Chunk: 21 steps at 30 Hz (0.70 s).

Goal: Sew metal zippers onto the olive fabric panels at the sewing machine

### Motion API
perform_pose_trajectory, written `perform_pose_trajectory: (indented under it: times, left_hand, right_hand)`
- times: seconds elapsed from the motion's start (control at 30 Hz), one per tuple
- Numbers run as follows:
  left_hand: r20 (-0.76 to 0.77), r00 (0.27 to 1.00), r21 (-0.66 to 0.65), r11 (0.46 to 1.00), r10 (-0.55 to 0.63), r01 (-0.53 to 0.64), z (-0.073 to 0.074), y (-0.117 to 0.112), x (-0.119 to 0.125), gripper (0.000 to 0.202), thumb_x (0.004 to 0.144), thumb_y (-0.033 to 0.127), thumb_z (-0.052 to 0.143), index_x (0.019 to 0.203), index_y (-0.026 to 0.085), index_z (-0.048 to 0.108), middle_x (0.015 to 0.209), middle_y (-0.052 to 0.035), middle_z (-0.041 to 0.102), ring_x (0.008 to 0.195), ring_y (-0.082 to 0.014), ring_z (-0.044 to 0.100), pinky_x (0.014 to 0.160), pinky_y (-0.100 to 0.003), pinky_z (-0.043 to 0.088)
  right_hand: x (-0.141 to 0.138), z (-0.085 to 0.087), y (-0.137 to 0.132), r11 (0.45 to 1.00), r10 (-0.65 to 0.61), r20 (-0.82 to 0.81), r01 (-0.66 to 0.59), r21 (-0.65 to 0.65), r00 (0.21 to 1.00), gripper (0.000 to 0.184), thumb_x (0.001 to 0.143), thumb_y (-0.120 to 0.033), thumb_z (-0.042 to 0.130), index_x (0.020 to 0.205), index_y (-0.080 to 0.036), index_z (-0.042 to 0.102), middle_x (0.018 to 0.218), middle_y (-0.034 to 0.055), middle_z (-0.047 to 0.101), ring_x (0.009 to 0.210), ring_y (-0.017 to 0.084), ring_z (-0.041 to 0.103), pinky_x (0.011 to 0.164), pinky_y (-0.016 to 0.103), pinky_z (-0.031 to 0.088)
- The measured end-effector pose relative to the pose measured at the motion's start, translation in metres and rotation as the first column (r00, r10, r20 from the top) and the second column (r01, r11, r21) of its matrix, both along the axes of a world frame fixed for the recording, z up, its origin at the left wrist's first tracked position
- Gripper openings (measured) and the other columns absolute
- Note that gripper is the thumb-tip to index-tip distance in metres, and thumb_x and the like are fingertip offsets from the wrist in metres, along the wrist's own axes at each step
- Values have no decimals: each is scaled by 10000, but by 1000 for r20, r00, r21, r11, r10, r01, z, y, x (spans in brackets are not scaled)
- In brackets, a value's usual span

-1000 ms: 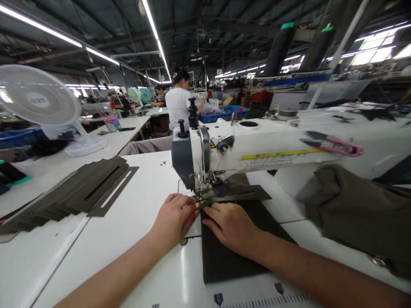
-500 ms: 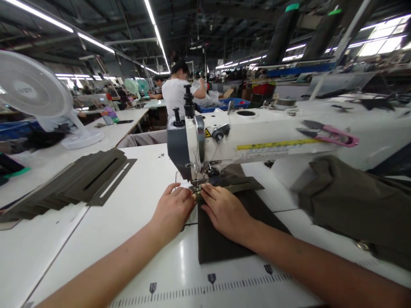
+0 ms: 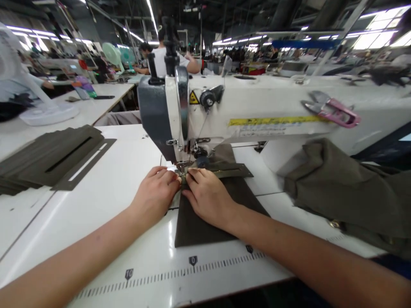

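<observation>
A dark olive fabric panel [image 3: 205,222] lies under the head of a white sewing machine [image 3: 272,111]. Across it runs a narrow olive strip [image 3: 236,170] with a slot in it, passing to the presser foot [image 3: 183,166]. My left hand [image 3: 158,188] is just left of the foot, its fingers bent and pinched at the fabric's edge; its fingertips are partly hidden. My right hand [image 3: 208,194] rests on the panel right of the foot, fingers stretched out and pressing the fabric down. Both hands' fingertips nearly meet in front of the needle.
A stack of olive slotted pieces [image 3: 48,158] lies at the left. Bunched olive cloth [image 3: 346,192] sits at the right, and pink-handled thread snips [image 3: 334,110] are on the machine arm. A white fan [image 3: 41,94] stands on the neighbouring table; a person in white [image 3: 160,60] is beyond.
The view has moved closer and turned, so the machine looks larger and farther left. My hands stay at the presser foot; the fabric shows little change under them.
</observation>
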<state>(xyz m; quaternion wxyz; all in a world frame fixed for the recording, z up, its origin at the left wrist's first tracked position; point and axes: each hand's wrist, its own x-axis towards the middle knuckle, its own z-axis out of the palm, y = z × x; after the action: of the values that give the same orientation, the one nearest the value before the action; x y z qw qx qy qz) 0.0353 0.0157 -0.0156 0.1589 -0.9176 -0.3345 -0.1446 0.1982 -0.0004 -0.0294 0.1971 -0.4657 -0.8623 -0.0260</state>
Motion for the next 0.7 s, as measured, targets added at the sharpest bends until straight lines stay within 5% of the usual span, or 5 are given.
perform_pose_trajectory:
  times: [0.43,0.7]
  left_hand:
    - [63,996,-16,998,67,-66,-8,8,2,183,835,147,454,750,139,616,754,-69,617,742,-200,582,772,-354,441]
    - [173,984,7,999,42,-44,-15,9,-3,196,866,162,455,739,148,605,765,-62,618,743,-185,578,768,-345,437]
  right_hand:
    - [1,-3,10,1000,2,-47,-3,-27,999,230,834,-188,500,1008,-77,602,1027,143,580,938,258,502,850,390,395]
    - [6,-9,25,999,27,-128,-29,-14,991,171,840,-121,483,875,-172,643,940,60,641,889,184,562,803,281,421]
